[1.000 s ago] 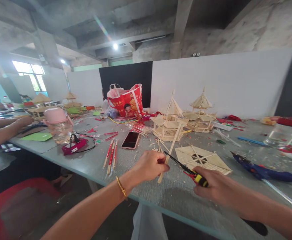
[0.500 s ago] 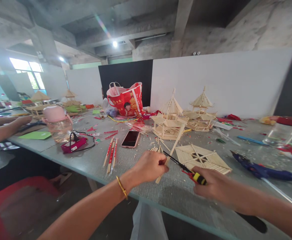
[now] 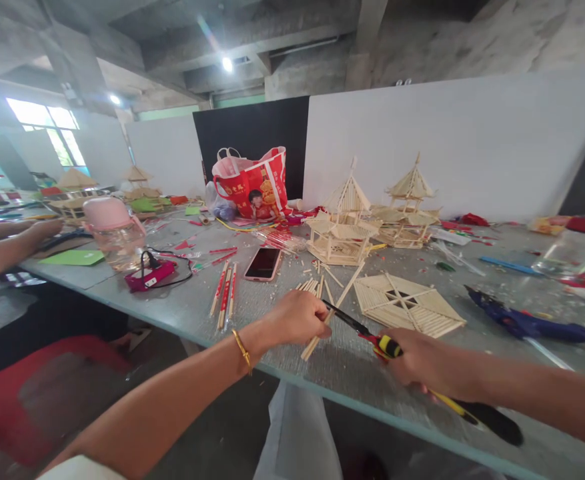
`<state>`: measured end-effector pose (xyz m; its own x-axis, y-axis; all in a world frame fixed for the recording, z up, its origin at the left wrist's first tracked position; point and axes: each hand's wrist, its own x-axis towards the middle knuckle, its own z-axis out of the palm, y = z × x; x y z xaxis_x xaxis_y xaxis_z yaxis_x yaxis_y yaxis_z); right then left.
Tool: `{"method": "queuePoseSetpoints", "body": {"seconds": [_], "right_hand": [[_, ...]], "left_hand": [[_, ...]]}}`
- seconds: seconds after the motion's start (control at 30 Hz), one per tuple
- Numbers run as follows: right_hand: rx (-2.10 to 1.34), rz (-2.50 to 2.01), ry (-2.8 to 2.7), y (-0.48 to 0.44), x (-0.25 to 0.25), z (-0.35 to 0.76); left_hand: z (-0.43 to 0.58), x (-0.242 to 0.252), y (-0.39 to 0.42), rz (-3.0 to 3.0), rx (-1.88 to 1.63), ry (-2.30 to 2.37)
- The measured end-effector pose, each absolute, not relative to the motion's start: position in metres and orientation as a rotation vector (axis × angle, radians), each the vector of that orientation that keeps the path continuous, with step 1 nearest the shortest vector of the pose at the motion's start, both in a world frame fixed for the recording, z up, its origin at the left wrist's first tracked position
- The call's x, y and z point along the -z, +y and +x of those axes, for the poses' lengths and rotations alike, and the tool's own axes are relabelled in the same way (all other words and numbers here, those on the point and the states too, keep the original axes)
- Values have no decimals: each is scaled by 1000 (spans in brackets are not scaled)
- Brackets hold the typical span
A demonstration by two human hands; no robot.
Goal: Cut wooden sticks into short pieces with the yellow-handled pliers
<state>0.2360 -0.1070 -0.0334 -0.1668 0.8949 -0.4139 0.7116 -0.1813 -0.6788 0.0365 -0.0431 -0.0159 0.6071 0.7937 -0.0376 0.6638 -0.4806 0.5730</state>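
Left hand: the left hand (image 3: 299, 317) was clamped on thin wooden strips (image 3: 309, 349), in front and to the right of the phone (image 3: 263, 264).
Right hand: the right hand (image 3: 412, 357) was closed around a tool (image 3: 389, 347) with yellow and black handle, farther right of the phone; its dark tip was at the strips, but whether it touched them I could not tell.
Close obstacles: loose sticks (image 3: 317, 287) lay right of the phone, near the left hand; a six-sided panel (image 3: 425, 313) lay farther right, just beyond the tool.
Behind the phone: a red bag (image 3: 259, 190); toward the right, a wooden pavilion (image 3: 342, 243).
Left of the phone: red-wrapped sticks (image 3: 226, 297), then a bottle (image 3: 115, 243).
Far right of the phone: a glue gun (image 3: 532, 327).
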Motion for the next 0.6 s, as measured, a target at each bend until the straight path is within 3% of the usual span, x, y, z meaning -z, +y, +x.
{"method": "queuePoseSetpoints", "body": {"seconds": [0.13, 0.33, 0.6], "right_hand": [[-1466, -1846, -1734, -101, 36, 237], [-1415, -1745, -1705, -101, 30, 243], [-1474, -1810, -1669, -107, 23, 243]], "left_hand": [[40, 28, -45, 2344, -435, 1251], [43, 38, -53, 2350, -717, 1265], [45, 41, -53, 2047, -750, 1215]]}}
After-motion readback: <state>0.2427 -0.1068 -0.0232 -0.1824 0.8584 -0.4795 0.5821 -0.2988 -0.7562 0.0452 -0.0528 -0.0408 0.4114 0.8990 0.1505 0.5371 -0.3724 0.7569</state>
